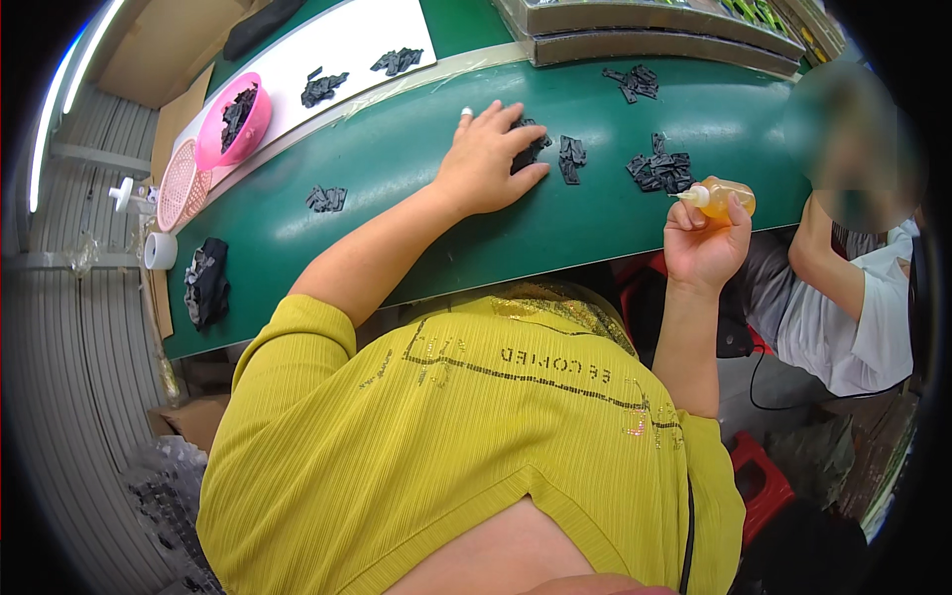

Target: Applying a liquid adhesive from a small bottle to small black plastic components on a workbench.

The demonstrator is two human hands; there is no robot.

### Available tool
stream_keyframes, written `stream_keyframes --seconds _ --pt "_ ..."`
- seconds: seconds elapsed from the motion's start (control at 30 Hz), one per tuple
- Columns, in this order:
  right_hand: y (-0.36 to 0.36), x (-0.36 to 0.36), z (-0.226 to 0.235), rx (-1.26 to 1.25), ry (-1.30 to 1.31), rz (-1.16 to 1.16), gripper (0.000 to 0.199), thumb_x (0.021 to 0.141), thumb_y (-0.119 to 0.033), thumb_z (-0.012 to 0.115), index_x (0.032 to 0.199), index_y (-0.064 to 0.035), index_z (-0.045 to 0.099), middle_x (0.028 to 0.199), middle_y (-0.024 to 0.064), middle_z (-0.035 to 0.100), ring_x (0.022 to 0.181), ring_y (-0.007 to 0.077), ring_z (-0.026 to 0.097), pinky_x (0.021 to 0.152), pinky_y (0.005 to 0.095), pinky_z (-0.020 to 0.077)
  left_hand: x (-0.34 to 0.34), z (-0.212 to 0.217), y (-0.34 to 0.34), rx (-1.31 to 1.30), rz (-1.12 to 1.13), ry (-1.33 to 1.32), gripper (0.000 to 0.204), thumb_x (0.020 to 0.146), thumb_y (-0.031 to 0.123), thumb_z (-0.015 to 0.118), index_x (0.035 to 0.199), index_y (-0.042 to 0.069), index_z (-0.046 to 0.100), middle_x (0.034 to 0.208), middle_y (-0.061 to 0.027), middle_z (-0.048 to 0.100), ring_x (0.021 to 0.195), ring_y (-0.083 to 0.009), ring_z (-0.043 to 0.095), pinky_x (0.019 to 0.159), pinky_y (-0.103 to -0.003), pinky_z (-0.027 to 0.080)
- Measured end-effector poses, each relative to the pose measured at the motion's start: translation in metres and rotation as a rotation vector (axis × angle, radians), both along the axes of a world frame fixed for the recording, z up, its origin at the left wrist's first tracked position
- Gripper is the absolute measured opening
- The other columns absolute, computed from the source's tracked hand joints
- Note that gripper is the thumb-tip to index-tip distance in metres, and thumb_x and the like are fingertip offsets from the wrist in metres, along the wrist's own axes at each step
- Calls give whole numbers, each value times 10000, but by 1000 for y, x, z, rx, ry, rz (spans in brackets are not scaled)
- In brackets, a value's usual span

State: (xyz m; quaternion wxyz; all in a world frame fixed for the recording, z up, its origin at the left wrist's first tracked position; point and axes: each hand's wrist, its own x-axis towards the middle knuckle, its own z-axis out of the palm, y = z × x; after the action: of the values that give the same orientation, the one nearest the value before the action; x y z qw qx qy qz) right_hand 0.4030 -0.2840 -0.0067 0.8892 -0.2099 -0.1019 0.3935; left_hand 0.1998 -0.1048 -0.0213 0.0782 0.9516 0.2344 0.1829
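My left hand (486,164) lies with its fingers spread on the green table (397,243), its thumb and fingers around a heap of small black pieces (533,146) that it partly covers. My right hand (702,248) is raised at the table's near edge, closed round a squeeze bottle (729,197) of amber liquid. The bottle is tilted on its side, its pale nozzle pointing left. Beside that nozzle lies a larger pile of black pieces (662,171). A narrow cluster of black strips (571,160) sits between this pile and my left hand.
A pink bowl (243,124) of black pieces stands far left, beside a pink basket (184,186) and a tape roll (160,251). More black pieces (324,89) lie on a white board (367,30). Metal trays (654,45) edge the back. Another person (843,288) sits at right.
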Motion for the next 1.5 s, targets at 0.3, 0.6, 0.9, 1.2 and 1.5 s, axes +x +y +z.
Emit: stream_keyframes --seconds 0.3,0.6,0.9,1.2,1.5 --pt "21 2 -3 -44 15 63 156 802 -171 587 918 -85 526 807 65 564 565 130 442 497 259 361 45 27 -1 -212 -296 72 186 707 128 698 883 88 653 884 -92 599 899 -305 541 767 -384 449" --pt "18 -2 -13 -84 50 83 175 805 -176 586 936 -70 540 817 77 573 557 144 449 498 268 370 36 39 -10 -380 -147 118 171 712 142 711 813 40 618 806 -95 600 781 -271 571 682 -368 464" --pt "27 -29 -30 -141 -431 -143 195 804 -37 570 991 -13 520 792 80 579 573 138 524 495 249 429 27 22 -27 -1406 33 -75 203 827 23 613 1016 -44 586 774 -57 613 634 -112 614 571 -229 511" --pt "27 -40 -28 -292 -692 -205 196 783 -18 630 949 -17 527 813 58 592 594 91 545 510 194 446 28 21 -25 -1437 31 -48 223 826 33 610 1026 -60 584 799 -79 626 650 -136 636 595 -239 521" --pt "26 -38 -31 -336 -766 -213 217 789 -35 643 964 -23 516 818 51 596 606 86 546 527 201 448 28 24 -26 -1415 23 -30 226 826 36 608 1027 -64 589 812 -87 630 651 -141 638 603 -243 522"
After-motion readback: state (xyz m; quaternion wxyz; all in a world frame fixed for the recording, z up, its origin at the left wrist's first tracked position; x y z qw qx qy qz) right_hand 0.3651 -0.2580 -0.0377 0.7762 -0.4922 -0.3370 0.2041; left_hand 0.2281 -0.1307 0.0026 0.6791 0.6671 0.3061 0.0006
